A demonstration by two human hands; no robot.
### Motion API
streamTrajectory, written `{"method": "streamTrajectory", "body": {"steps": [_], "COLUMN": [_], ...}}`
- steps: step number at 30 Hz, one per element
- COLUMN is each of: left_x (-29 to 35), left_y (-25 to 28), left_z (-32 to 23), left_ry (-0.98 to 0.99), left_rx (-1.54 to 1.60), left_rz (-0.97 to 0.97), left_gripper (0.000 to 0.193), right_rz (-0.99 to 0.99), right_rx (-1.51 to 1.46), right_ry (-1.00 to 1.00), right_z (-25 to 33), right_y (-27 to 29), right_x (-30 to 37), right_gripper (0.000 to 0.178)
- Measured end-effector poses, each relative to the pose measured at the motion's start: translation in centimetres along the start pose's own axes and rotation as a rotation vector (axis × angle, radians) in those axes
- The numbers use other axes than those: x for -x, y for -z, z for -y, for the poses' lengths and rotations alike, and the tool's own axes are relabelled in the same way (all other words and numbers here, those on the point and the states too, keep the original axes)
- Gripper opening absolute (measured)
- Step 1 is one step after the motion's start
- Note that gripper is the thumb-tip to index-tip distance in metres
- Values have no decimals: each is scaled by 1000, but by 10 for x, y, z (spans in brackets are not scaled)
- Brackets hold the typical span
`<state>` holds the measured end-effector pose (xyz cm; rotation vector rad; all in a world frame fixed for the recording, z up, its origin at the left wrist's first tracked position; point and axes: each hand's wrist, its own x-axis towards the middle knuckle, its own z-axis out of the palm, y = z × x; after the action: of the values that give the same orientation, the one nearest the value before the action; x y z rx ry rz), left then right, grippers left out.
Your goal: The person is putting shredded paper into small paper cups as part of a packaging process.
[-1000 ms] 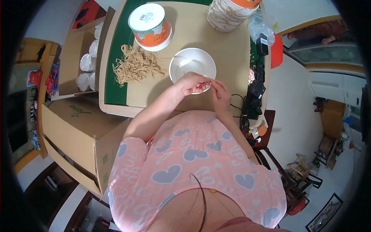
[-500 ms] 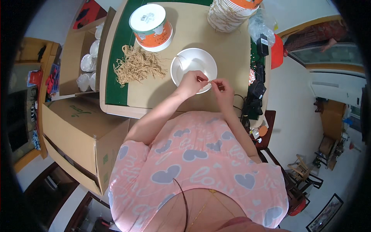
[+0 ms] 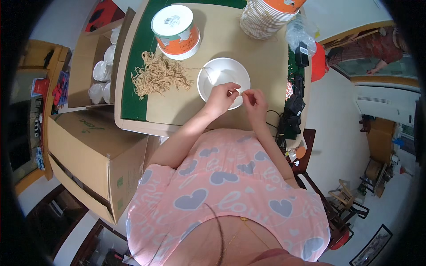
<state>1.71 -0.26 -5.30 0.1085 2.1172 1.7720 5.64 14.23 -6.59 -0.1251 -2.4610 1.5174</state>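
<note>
Over the near rim of an open white round tub (image 3: 208, 91), my left hand (image 3: 221, 98) and my right hand (image 3: 255, 105) meet, thumbs and fingertips pinched together. Between them is a tiny piece of tan cord (image 3: 240, 93), mostly covered by the fingers. Another thin strand crosses the tub's far-left rim and dips inside. Left of the tub lies a tangled heap of tan cords (image 3: 162, 76). Behind the heap stand stacked orange-and-white tubs (image 3: 178, 40), upside down with a white base on top.
A tall stack of nested tubs (image 3: 266, 20) stands at the far right. Black power adapters and cables (image 3: 295, 106) run along the table's right edge, near a clear plastic bag (image 3: 301, 33). Cardboard boxes (image 3: 84, 133) flank the table's left side. Another person (image 3: 377, 51) is at the upper right.
Both hands stay pinched at the tub's near rim, with only slight finger movement. The whole view has shifted a little. At the upper right the other person's arm has moved.
</note>
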Motion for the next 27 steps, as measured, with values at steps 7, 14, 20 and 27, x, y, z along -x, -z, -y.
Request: {"method": "streamTrajectory", "body": {"steps": [7,14,20,27], "left_x": [1,4,4,4], "left_y": [-3,8,14,14], "left_z": [2,-1,-3,2], "left_ry": [-224,-129,-101,-130], "left_rx": [-228,-221,-261,-273], "left_rz": [-62,-92,-89,-92], "left_gripper": [11,10,11,10], "right_rz": [8,144,206,203], "right_rx": [17,100,159,194], "right_ry": [-2,-79,-98,-4], "right_z": [2,15,13,13], "right_y": [0,0,0,-2], "right_x": [-1,-3,-6,-6], "right_gripper": [9,18,13,10]}}
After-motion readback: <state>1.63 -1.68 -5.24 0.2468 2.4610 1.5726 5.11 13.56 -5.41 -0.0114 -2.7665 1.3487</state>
